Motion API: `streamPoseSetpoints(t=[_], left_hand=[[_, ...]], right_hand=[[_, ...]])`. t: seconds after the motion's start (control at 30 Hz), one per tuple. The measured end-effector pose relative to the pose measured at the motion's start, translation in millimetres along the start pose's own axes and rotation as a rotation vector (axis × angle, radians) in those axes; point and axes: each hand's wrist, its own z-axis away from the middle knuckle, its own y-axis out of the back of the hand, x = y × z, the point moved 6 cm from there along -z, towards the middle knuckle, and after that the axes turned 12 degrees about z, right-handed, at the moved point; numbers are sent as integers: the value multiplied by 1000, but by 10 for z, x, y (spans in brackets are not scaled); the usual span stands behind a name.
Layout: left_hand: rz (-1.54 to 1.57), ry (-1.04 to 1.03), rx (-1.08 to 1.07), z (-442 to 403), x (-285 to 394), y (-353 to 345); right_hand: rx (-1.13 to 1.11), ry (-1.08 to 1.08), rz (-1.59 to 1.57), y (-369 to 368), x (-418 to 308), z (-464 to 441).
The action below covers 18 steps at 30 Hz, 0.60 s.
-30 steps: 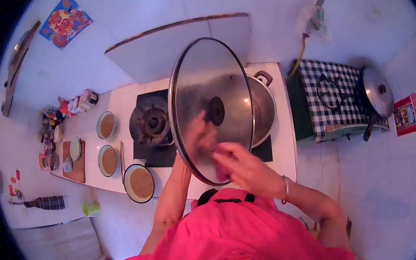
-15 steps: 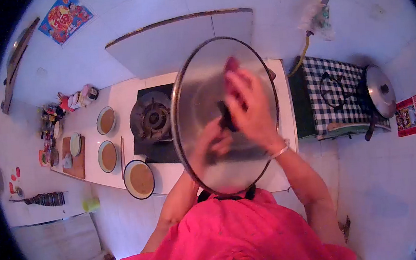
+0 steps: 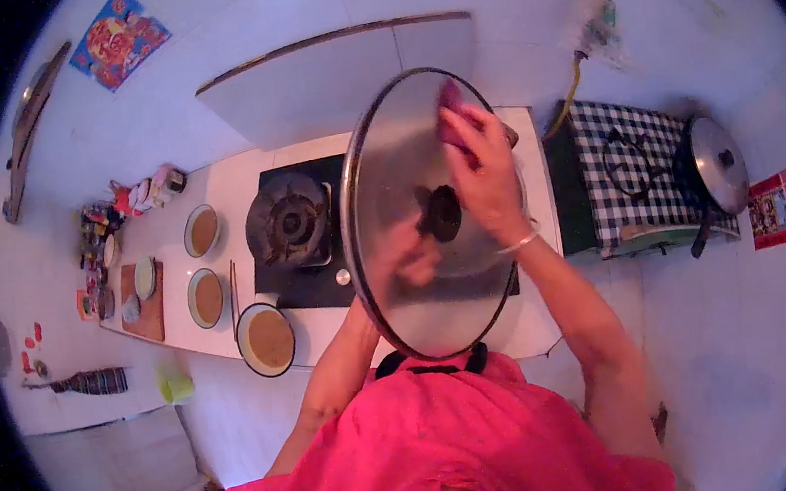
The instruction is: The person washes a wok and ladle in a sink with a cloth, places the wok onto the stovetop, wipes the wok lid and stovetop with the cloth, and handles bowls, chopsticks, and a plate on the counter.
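Upright in front of me is a large round glass pot lid (image 3: 427, 313) with a dark rim and a black knob at its centre. My left hand (image 3: 413, 258) shows hazily through the glass, on the lid's far side, with its fingers closed at the knob. A dark red cloth (image 3: 451, 102) is bunched in my right hand (image 3: 488, 176), which presses it against the near face of the glass at the upper right. A pale bracelet circles that wrist.
A gas burner (image 3: 291, 222) stands left of the lid. Farther left are bowls of brown liquid (image 3: 267, 339), chopsticks (image 3: 233, 292) and a cutting board (image 3: 151, 313). To the right, a lidded pan (image 3: 719, 165) sits on a checkered cloth (image 3: 621, 127).
My right hand has slid the cloth upward and slightly right over the glass. The lid has shifted a little right and turned narrower to view, with the left hand still at it.
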Motion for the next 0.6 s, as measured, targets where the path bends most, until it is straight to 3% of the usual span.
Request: streamPoseSetpoints(t=[0.03,0.17,0.23,0.33,0.37,0.43,0.5,0.57,0.6], left_hand=[[-30,-22,-22,16,-13,-33],[15,-89,52,52,68,-9],[64,-119,117,96,155,54],[125,-217,256,81,203,239],[136,-285,326,-18,207,445],[30,-177,10,110,213,191],[104,-134,134,128,106,259],[239,-6,-112,44,71,62],[179,-67,-69,65,128,-30]], right_hand=[[30,28,-36,-21,-226,-111],[-206,292,-466,-19,-1048,241],[-378,404,-515,94,-1101,593],[-422,433,-439,74,-742,842],[-411,410,-429,16,-606,799],[-358,349,-352,-76,-382,476],[-241,293,-184,-107,-174,117],[-105,251,-13,-92,167,-196],[-46,228,59,-28,329,-264]])
